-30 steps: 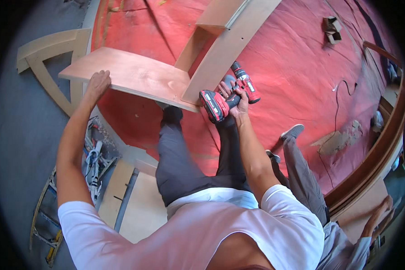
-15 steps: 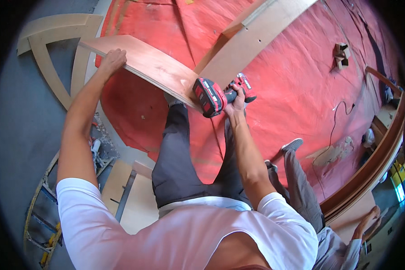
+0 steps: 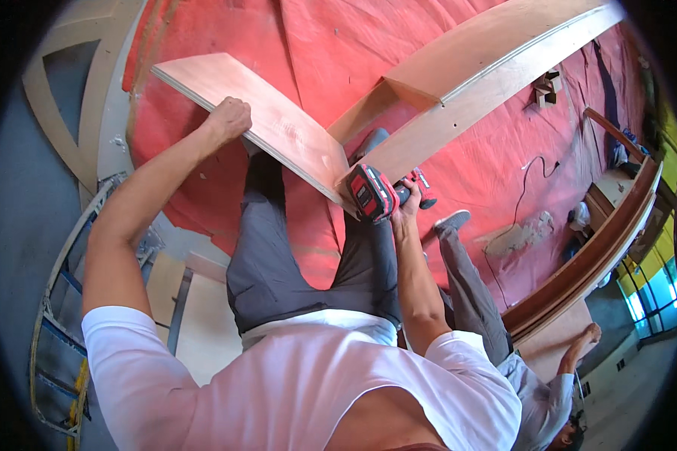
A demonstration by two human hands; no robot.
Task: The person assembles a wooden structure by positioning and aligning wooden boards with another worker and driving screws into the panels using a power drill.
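Note:
My left hand (image 3: 232, 119) is closed over the near edge of a flat plywood board (image 3: 282, 124), its fingers wrapped on the rim. The board's right end meets a long, curved plywood frame (image 3: 459, 120), which runs up to the far right and has a gap between its side pieces. My right hand (image 3: 408, 201) grips the handle of a red and black cordless drill (image 3: 374, 194). The drill's battery faces the corner where board and frame meet, partly covering it. Whether its tip touches wood cannot be made out.
Red sheeting (image 3: 338, 45) covers the floor. A curved wooden frame (image 3: 53, 105) lies far left, above a ladder (image 3: 41, 338). Another person (image 3: 538, 391) holds a panel at lower right, beside long brown curved pieces (image 3: 579, 270). A small cardboard box (image 3: 547, 89) and a cable lie right.
My left hand has moved along the board toward its joined end. The drill sits a little lower and further right. The view has shifted, showing more of the curved frame.

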